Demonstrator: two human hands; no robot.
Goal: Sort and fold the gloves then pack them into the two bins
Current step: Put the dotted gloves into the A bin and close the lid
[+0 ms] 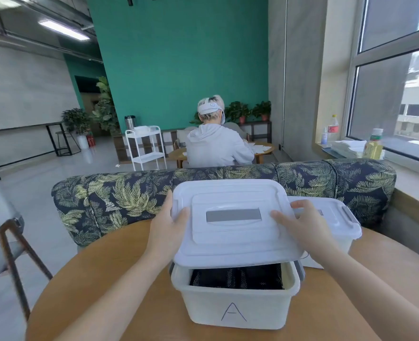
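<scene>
Gloves (236, 278), dark and mesh-textured, lie packed inside bin A (235, 306), a translucent white plastic tub sitting at the near edge of the round wooden worktop (100, 279), a hand-drawn A on its front wall. Over it, both hands carry the lid (235, 217): the left hand (169, 223) grips the left edge, thumb on top and fingers curled under, while the right hand (304, 222) holds the right side, fingers spread across the top. The lid hangs tilted, its near edge just above the bin's back rim, not yet seated. It looks light, stiff and smooth, so holding it by the 2 short edges suits it; pressing the corners should snap it home. The gloves look soft and springy and may bulge, so they want flattening if they foul the rim. Behind, to the right, the second bin (339, 225) stands already lidded, with a grey latch on its side. A leaf-patterned sofa (129, 193) backs the worktop.
</scene>
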